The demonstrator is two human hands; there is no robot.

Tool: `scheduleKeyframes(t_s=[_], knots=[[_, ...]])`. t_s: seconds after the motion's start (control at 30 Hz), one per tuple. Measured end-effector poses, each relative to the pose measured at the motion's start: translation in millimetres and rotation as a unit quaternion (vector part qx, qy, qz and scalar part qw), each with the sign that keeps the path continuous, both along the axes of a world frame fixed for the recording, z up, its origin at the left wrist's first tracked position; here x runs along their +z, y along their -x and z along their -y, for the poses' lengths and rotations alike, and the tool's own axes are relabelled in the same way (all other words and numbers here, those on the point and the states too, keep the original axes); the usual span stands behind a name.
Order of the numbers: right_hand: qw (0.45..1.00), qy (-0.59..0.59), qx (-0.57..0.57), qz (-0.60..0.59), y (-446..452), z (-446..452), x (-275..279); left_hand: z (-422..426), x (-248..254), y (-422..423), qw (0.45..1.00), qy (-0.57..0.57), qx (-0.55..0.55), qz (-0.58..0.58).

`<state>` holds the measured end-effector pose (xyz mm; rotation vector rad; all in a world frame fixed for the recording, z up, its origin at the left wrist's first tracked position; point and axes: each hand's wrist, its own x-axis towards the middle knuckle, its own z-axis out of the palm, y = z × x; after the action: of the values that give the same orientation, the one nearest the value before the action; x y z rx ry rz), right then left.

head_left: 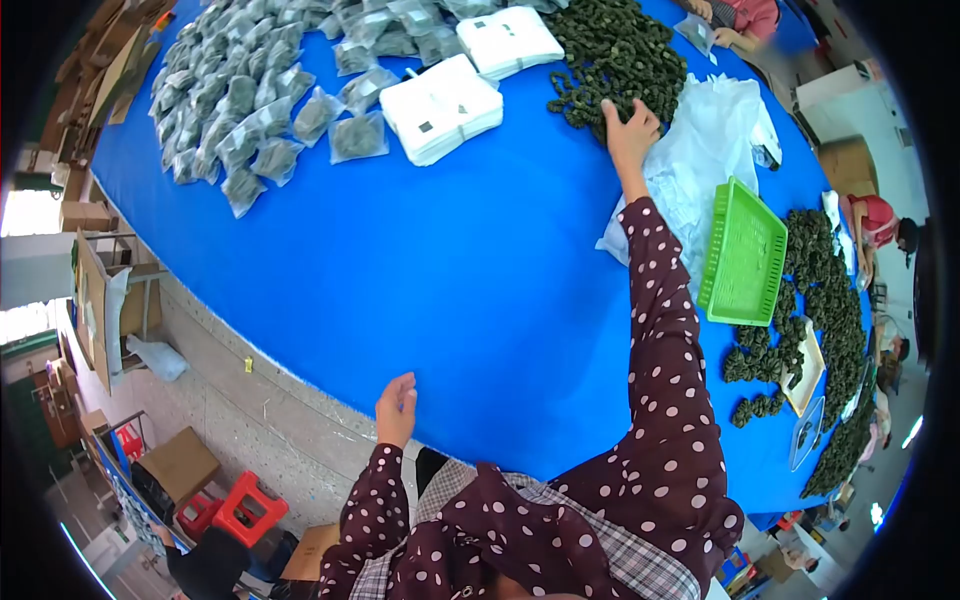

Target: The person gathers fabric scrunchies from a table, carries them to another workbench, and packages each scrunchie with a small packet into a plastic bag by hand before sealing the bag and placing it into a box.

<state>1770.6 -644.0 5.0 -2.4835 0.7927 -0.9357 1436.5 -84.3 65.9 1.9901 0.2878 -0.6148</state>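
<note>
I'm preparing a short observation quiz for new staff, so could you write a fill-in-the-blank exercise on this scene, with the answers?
1. The hand at the edge of the dark heap is the person's ____ one.
2. The slotted plastic basket is coloured ____.
3. The white stacks between the clear packets and the dark heap number ____.
4. The table's surface is coloured ____.

Missing words: right; green; two; blue.

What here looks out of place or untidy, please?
The plastic by the right hand lies crumpled. A small yellow item lies alone on the floor beside the table, perhaps dropped.
</note>
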Motion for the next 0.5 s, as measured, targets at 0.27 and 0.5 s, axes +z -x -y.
scheduleKeyframes(t_s=[0.27, 0.5], knots=[[0.989, -0.063, -0.068, -0.113, -55.7, 89.3, -1.5, 120.3, -9.6, -169.3, 0.938, -0.03, -0.213, 0.273], [0.97, -0.072, -0.108, -0.205, -58.9, 89.6, -22.3, 277.1, -41.2, -313.3, 0.846, 0.055, -0.32, 0.423]])
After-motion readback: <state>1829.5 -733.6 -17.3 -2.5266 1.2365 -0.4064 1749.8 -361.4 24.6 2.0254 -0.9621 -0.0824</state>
